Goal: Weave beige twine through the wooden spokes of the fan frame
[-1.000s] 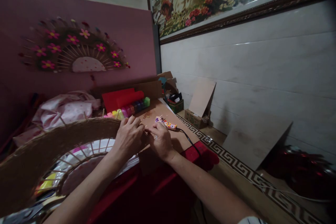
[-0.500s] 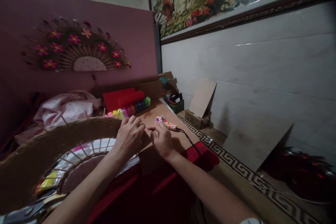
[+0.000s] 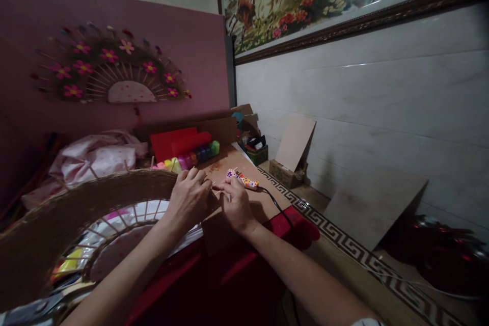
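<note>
A large fan-shaped frame [image 3: 130, 183], its curved band wrapped in brown twine and joined by thin sticks to a half-round inner piece [image 3: 124, 249], lies at the left. My left hand [image 3: 191, 196] is closed over the right end of that band, fingers curled over its top. Close beside it, my right hand [image 3: 237, 204] is closed in a pinch at a thin wooden stick [image 3: 219, 190] by the band's end; the fingertips partly hide it. Just beyond my right hand rests a flower-patterned glue gun [image 3: 244, 180] with a black cord.
Cardboard [image 3: 263, 206] covers the table over a red cloth [image 3: 229, 275]. Behind are coloured containers [image 3: 191, 158], a red sheet [image 3: 168, 143] and pink fabric [image 3: 99, 150]. Pliers-like tools [image 3: 38, 308] lie front left. A finished-looking fan [image 3: 132, 91] hangs on the pink panel.
The fingers of my right hand have shifted slightly left towards the band's end. My left hand keeps its hold, and the frame stays practically in place.
</note>
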Available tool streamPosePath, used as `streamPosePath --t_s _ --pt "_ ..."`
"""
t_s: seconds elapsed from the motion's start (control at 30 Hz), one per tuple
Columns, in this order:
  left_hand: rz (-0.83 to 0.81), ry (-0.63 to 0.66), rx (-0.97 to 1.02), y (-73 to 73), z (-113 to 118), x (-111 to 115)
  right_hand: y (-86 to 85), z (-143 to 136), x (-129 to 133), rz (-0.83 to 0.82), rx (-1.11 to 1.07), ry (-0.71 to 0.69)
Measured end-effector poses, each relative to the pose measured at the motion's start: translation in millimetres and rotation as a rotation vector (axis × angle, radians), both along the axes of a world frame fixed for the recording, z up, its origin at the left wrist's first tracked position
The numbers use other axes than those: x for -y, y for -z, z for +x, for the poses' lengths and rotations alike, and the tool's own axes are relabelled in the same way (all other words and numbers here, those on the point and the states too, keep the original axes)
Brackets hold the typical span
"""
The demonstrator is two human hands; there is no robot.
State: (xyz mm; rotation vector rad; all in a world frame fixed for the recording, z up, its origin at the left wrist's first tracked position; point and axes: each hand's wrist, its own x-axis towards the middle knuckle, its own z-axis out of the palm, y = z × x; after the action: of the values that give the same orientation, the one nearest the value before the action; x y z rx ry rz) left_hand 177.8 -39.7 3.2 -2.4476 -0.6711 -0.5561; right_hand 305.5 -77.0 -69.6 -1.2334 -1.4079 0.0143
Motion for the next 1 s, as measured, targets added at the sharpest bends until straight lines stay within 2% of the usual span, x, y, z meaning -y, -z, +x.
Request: streamPosePath --t_s 0.17,0.33,0.57,0.8,1.0 --pt "0.002 -0.006 -0.004 0.2 -0.2 0.4 -0.4 1.8 -0.6 -0.018 -0.050 0.038" --pt "0.004 -0.006 -0.001 0.4 0.2 0.5 0.5 -0.5 0.6 -0.003 0.024 0.020" --pt "0.008 -0.027 -0.017 0.3 -0.4 0.3 4.4 1.3 -1.6 -0.032 -0.003 0.108" --pt "0.005 -0.013 0.001 1.1 0.3 -0.2 3.1 -0.9 0.8 -0.007 0.047 0.072" --pt "0.007 -0.005 0.006 0.2 -0.1 1.5 4.4 2.5 -1.6 -0.010 -0.076 0.125"
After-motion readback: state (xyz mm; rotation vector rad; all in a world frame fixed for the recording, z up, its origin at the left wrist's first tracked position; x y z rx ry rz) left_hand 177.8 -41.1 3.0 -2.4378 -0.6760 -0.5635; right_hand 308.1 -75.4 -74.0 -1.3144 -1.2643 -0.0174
